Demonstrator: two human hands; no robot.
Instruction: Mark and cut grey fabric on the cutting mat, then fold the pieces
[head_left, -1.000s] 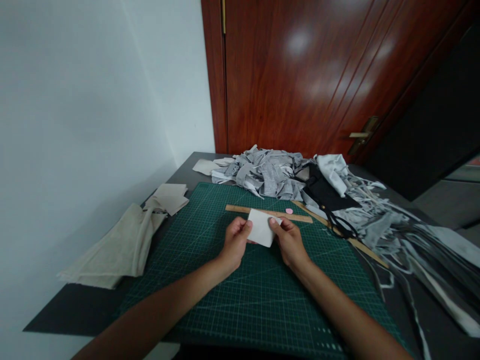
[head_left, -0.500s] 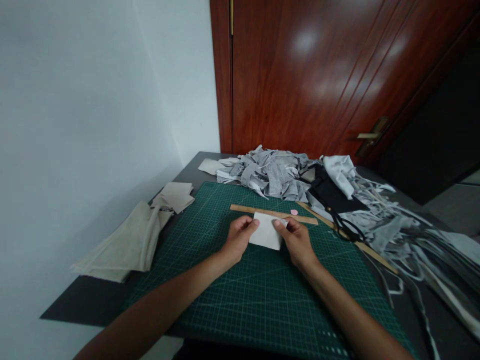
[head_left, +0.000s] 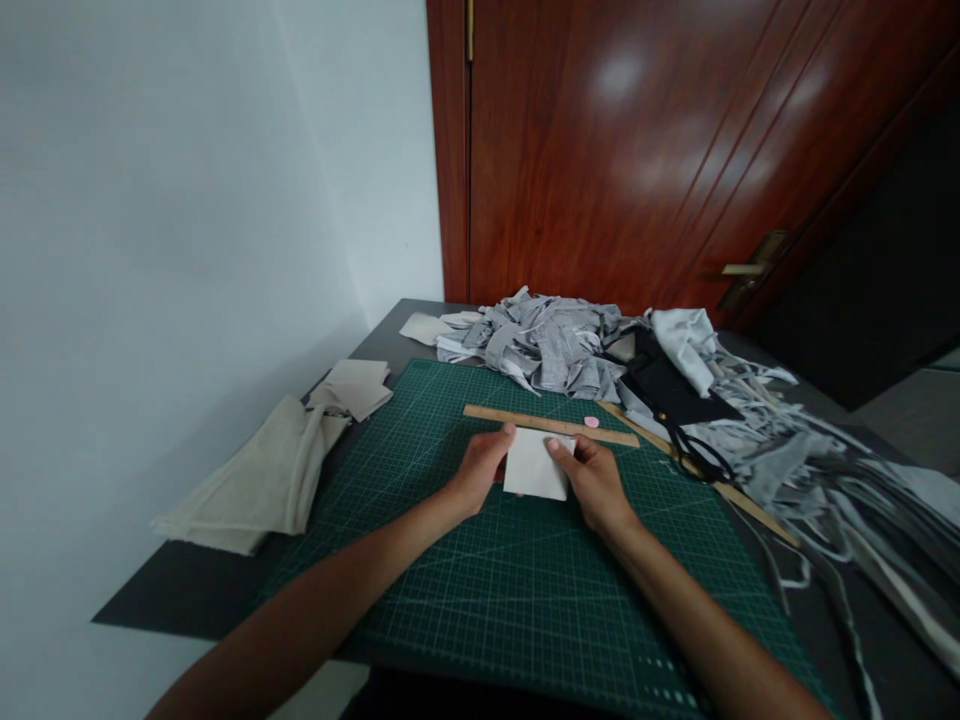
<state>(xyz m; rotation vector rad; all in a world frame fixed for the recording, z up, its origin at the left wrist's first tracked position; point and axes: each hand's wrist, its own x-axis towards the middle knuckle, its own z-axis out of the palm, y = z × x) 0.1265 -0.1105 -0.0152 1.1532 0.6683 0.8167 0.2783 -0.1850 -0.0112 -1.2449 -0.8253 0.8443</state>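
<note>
A small off-white fabric square (head_left: 537,465) is held up over the green cutting mat (head_left: 450,590). My left hand (head_left: 484,468) pinches its left edge, the thumb at the upper left corner and some fingers hidden behind the cloth. On the right side, my right hand (head_left: 592,477) grips the square with its thumb lying on the front face. Just beyond the hands, a wooden ruler (head_left: 495,414) lies across the mat, with a small pink piece (head_left: 591,422) beside it.
Gray fabric scraps (head_left: 555,345) are heaped at the back. Black scissors (head_left: 694,455) and a longer wooden ruler (head_left: 757,512) lie at the right near tangled strips. Folded beige cloth (head_left: 255,480) rests at the left by the wall.
The left thumb has shifted up to the square's upper left corner, and left fingertips now reach behind and under the cloth. The square looks straighter. The view has moved slightly.
</note>
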